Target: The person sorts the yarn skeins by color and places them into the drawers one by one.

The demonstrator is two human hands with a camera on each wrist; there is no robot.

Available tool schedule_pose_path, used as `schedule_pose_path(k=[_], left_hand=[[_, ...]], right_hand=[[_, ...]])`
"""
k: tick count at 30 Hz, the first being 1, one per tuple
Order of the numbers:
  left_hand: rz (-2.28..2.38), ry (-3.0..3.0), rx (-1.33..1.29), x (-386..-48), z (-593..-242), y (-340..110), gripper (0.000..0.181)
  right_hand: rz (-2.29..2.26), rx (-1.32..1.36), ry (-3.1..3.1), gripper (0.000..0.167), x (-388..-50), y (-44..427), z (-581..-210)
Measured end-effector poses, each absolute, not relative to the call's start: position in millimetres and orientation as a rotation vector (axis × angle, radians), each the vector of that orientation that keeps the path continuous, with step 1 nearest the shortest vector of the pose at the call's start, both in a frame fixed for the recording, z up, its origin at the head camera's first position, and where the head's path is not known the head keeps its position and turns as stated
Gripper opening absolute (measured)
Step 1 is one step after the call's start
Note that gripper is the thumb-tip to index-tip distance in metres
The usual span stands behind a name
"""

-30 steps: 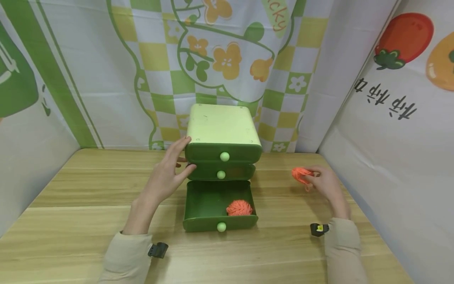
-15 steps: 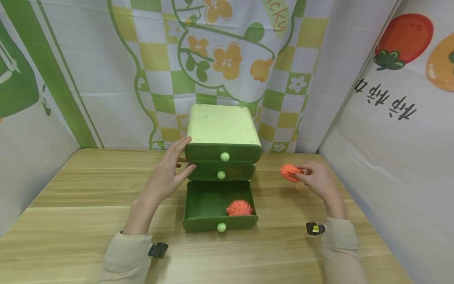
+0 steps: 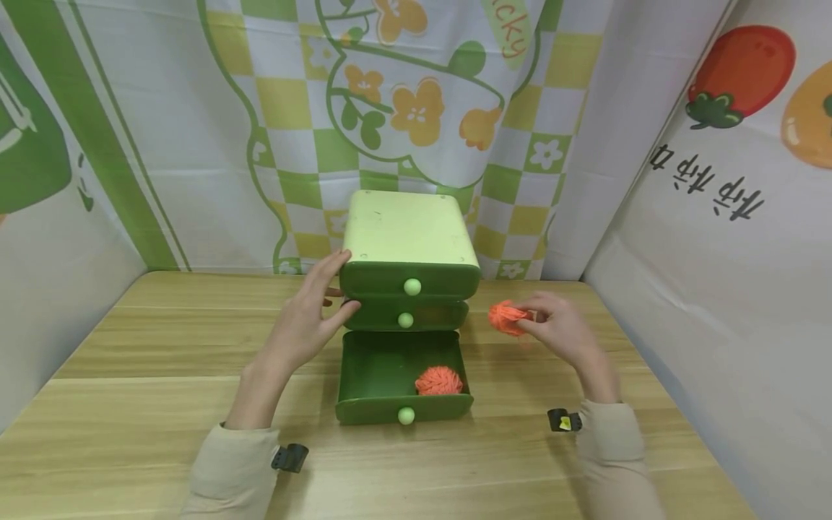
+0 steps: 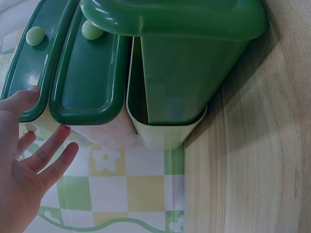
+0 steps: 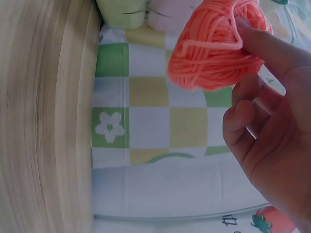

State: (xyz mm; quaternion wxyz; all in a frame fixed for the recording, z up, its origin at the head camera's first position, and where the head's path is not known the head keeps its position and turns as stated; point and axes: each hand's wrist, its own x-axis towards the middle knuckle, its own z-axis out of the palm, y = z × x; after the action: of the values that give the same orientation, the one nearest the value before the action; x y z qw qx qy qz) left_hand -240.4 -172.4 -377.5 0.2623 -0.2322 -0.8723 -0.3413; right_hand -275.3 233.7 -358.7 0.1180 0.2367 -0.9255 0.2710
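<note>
A three-tier green drawer box (image 3: 408,230) stands mid-table, its bottom drawer (image 3: 377,365) pulled out. Inside that drawer, at the front right, lies an orange ball of yarn (image 3: 439,380). My left hand (image 3: 297,328) rests against the box's left side, fingers spread and fairly straight, as the left wrist view also shows. To the right of the box, above the table, my right hand (image 3: 560,328) pinches a second orange ball of yarn (image 5: 214,51) between thumb and fingers. A loose strand hangs from this ball in the head view.
The wooden table (image 3: 175,433) reaches to a patterned curtain (image 3: 286,108) behind the box. White printed sheets wall off the left and right sides. A small black device (image 3: 290,458) is strapped at each wrist.
My right hand has carried its ball of yarn leftward, closer to the drawer box. The left hand, the box and the yarn in the drawer have stayed put.
</note>
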Motion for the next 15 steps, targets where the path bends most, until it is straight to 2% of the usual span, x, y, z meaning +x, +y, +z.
schedule_pose_path(k=[15], left_hand=[[-0.937, -2.364, -0.626, -239, -377, -172, 0.081]], right_hand=[[0.752, 0.925, -2.615, 0.019, -266, 203, -358]])
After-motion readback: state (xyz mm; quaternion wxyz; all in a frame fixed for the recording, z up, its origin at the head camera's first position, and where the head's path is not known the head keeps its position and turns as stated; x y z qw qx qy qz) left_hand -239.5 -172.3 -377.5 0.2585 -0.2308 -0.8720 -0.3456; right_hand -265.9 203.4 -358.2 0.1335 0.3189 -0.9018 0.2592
